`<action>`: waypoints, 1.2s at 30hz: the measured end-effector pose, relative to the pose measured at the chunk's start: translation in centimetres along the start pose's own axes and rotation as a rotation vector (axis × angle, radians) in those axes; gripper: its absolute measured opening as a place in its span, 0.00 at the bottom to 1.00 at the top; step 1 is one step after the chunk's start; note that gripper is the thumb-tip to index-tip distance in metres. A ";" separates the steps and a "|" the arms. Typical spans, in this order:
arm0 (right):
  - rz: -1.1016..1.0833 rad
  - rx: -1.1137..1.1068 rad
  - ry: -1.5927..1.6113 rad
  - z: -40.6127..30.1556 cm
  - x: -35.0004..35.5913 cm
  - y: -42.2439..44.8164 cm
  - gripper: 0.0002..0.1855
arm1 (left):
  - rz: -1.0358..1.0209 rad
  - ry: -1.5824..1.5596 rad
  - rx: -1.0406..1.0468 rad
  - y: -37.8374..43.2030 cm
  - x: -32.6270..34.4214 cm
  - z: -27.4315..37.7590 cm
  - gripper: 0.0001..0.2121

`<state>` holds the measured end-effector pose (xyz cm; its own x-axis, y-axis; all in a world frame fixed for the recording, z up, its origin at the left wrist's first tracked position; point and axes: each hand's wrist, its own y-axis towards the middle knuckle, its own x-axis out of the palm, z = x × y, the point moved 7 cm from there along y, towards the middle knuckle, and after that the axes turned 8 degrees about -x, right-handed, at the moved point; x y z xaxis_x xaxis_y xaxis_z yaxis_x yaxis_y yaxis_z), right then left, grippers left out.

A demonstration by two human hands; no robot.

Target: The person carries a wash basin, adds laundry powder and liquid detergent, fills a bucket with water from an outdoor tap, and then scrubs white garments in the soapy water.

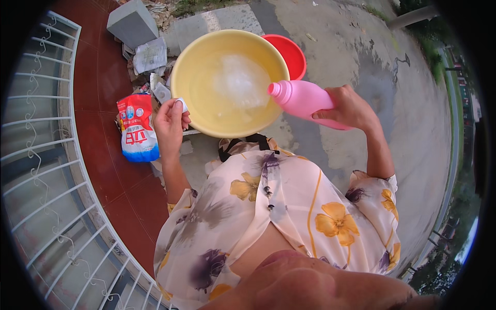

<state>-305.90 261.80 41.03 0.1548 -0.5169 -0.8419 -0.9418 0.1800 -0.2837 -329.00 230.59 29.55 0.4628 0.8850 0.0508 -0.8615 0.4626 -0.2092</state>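
Note:
My right hand (347,106) grips a pink plastic bottle (306,99), tilted so that its uncapped mouth points left over the right rim of a large yellow plastic basin (190,108). Water and a patch of white suds (240,79) lie inside the basin. At the basin's lower left rim, my left hand (172,116) holds a small white cap (181,104) between thumb and fingers. No stream from the bottle's mouth can be made out. A red, white and blue detergent bag (139,130) is left of my left hand.
A red basin (288,54) sits partly behind the yellow one. At the upper left are a grey block (133,23) and stacked papers (150,55) beside red tiled flooring (116,174). White metal railings (73,116) run down the left side. Wet patches mark the concrete ground (387,128).

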 end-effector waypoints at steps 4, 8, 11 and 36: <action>-0.062 0.018 -0.114 -0.8 -0.2 1.5 0.19 | 0.052 0.023 -0.006 -0.8 -1.3 -1.4 0.11; -0.105 0.028 -0.131 -1.5 -0.2 2.8 0.19 | 0.094 0.065 0.010 -1.2 -1.6 -1.6 0.10; -0.131 0.057 -0.180 -1.7 0.2 3.7 0.20 | 0.103 0.082 -0.001 -1.5 -2.2 -1.6 0.09; -0.229 0.052 -0.318 -3.4 0.7 6.4 0.21 | 0.092 0.174 0.038 -0.8 -3.3 -2.7 0.10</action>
<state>-312.87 259.76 40.17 0.4517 -0.2646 -0.8520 -0.8571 0.1362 -0.4968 -329.22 227.16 26.90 0.4082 0.9026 -0.1368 -0.9075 0.3850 -0.1677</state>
